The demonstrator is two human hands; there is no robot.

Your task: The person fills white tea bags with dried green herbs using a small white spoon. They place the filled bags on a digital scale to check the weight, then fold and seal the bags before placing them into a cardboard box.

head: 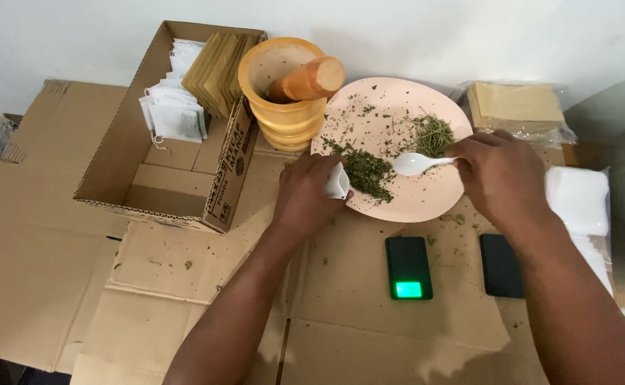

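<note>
A plain white wall (434,28) is running across twelve o'clock, soft light falling evenly, while flattened cardboard sheets (41,271) are covering the floor toward seven o'clock.

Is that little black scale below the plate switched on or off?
On. The small black scale shows a lit green display at its near end, and nothing sits on it. The plate lies just beyond.

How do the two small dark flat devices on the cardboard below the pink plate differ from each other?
The left device shows a lit green screen at its near end; the right device shows no light. The left device lies fully in view, while the right device is partly covered by the right hand's forearm. Dried green flakes lie beside the left device. Both are dark, flat rectangles on the cardboard.
</note>
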